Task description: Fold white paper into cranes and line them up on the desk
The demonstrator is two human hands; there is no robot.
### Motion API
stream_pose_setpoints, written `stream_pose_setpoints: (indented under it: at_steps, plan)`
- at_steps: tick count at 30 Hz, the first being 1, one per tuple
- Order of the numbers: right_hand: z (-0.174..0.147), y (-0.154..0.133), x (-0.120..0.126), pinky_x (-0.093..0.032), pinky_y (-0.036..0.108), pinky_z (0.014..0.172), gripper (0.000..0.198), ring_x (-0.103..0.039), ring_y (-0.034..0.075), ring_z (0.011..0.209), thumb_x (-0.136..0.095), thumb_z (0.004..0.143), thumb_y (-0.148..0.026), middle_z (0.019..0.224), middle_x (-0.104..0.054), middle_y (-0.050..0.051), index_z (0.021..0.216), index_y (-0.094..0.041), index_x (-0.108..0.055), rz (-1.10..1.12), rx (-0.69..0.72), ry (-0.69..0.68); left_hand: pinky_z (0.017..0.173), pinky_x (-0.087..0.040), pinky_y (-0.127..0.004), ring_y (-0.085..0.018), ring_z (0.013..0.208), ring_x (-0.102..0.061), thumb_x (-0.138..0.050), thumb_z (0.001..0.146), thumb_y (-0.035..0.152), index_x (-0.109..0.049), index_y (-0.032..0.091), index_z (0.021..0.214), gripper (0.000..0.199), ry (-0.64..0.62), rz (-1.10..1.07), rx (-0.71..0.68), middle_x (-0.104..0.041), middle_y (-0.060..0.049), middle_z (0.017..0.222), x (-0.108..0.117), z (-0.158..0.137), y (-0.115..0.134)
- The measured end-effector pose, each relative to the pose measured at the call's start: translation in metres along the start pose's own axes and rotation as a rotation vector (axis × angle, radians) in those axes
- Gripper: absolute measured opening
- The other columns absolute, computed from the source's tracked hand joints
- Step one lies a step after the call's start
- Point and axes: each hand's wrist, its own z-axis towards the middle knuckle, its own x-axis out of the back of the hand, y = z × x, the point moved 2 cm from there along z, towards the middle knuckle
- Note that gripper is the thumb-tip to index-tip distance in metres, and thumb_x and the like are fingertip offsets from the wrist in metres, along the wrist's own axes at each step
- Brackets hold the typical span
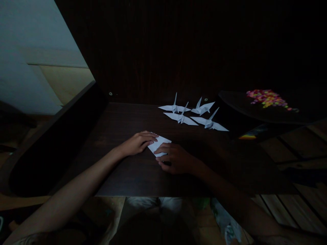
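Observation:
A small white folded paper (160,142) lies flat on the dark wooden table between my hands. My left hand (141,142) holds its left edge, with the fingers over the top and the thumb close by. At the near right side, my right hand (176,158) grips the paper, its curled fingers covering the lower corner. Beyond my hands, several white paper cranes stand grouped at the back of the table, among them a front left crane (181,118) and a front right crane (209,123). Their wings are spread.
A dark upright panel (158,51) rises behind the cranes. On the left is a raised side board (51,143). A black item with a pink and yellow flower pattern (269,98) sits at the right. The table's near edge (153,196) runs just above my lap.

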Motion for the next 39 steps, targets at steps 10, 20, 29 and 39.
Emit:
stream_pose_setpoints:
  at_steps: [10,20,29,39]
  plan:
    - [-0.002,0.005,-0.002,-0.051,0.036,0.087,0.012,-0.063,0.02,0.098,-0.06,0.084,-0.022,0.104,-0.07,0.007,0.084,-0.02,-0.071,0.027,0.03,0.052,0.1,-0.046,-0.036,-0.021,0.117,-0.058,-0.057,0.092,0.029,-0.064,0.019,0.118,0.028,-0.023,-0.053,0.004,-0.066,-0.009,0.12,0.005,-0.001,-0.007]
    - [-0.005,0.011,-0.007,-0.051,0.035,0.085,0.007,-0.063,0.02,0.1,-0.064,0.082,-0.022,0.11,-0.068,0.007,0.085,-0.021,-0.071,0.078,-0.018,0.107,0.1,-0.045,-0.039,-0.024,0.117,-0.058,-0.07,0.081,0.038,-0.06,0.019,0.122,0.046,-0.042,-0.033,0.08,-0.063,-0.011,0.125,0.009,-0.001,-0.001]
    - [-0.004,0.011,-0.005,-0.052,0.034,0.081,0.008,-0.063,0.019,0.096,-0.062,0.085,-0.023,0.11,-0.069,0.007,0.086,-0.021,-0.07,0.088,-0.032,0.078,0.104,-0.041,-0.041,-0.028,0.129,-0.048,-0.074,0.074,0.041,-0.06,0.017,0.111,0.046,-0.003,-0.104,0.078,-0.047,-0.016,0.143,0.011,-0.004,-0.009]
    - [-0.004,0.012,-0.004,-0.05,0.036,0.088,0.009,-0.064,0.02,0.098,-0.065,0.081,-0.02,0.112,-0.069,0.006,0.086,-0.022,-0.073,0.142,-0.073,0.047,0.109,-0.035,-0.047,-0.026,0.125,-0.053,-0.063,0.086,0.038,-0.066,0.02,0.111,0.031,-0.07,0.109,-0.006,-0.057,-0.012,0.134,0.011,-0.005,0.0]
